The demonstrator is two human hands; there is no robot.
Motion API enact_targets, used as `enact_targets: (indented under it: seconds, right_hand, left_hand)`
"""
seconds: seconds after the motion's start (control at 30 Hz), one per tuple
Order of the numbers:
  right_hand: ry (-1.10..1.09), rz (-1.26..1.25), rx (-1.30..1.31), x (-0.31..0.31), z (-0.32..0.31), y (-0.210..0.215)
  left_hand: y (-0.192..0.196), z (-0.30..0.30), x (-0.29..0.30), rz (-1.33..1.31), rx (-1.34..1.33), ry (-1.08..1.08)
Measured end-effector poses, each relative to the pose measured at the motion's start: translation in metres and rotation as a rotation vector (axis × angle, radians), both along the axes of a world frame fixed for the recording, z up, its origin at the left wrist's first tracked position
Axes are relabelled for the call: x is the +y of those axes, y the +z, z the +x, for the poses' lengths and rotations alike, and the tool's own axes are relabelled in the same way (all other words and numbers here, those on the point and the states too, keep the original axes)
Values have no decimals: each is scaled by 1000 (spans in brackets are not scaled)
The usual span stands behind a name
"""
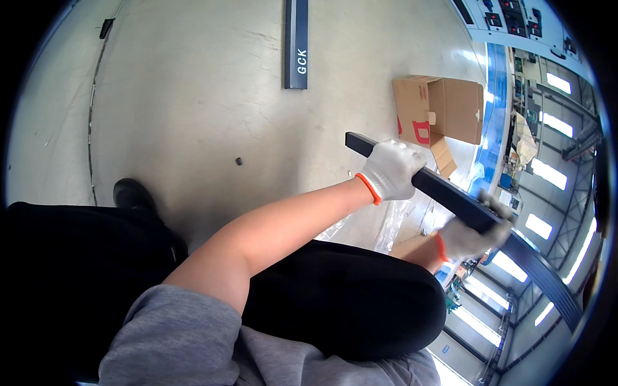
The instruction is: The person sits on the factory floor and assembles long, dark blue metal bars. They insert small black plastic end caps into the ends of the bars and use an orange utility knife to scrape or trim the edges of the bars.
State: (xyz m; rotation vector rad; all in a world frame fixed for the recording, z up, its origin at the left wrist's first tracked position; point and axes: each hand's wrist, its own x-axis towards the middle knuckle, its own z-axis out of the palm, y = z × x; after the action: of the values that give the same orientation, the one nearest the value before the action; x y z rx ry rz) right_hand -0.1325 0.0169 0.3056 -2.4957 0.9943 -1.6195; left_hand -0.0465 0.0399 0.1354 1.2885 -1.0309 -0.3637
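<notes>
A long, dark metal bar slants down to the right across the right half of the view. My left hand, in a white knit glove with an orange cuff, is closed around it near its upper left end. Farther along, my right hand wears the same kind of glove and grips the bar too; motion blurs its fingers. Beyond my right hand the bar runs on toward the rim of the view. Another dark bar with white lettering lies on the floor at the top middle.
An open cardboard box stands on the floor at the right, with clear plastic wrap near my knee. A small dark piece lies on the floor. Behind the box runs a blue strip. Equipment with switches is at upper right.
</notes>
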Motion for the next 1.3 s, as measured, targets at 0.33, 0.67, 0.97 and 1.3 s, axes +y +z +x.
enact_targets:
  seconds: [0.33,0.67,0.97,1.3]
  right_hand:
    - [521,475,-574,-21,-53,146]
    - [415,501,-469,-13,-47,7]
    - [391,590,-561,-19,-57,-83]
    - [885,679,-524,-25,-86,79]
  left_hand:
    - [92,-4,3,-11,-113,-299]
    - [51,4,-17,137,-87,-613]
    - [-37,-35,-19,85,-74,-356]
    - [115,-42,12,-62,-107,-513]
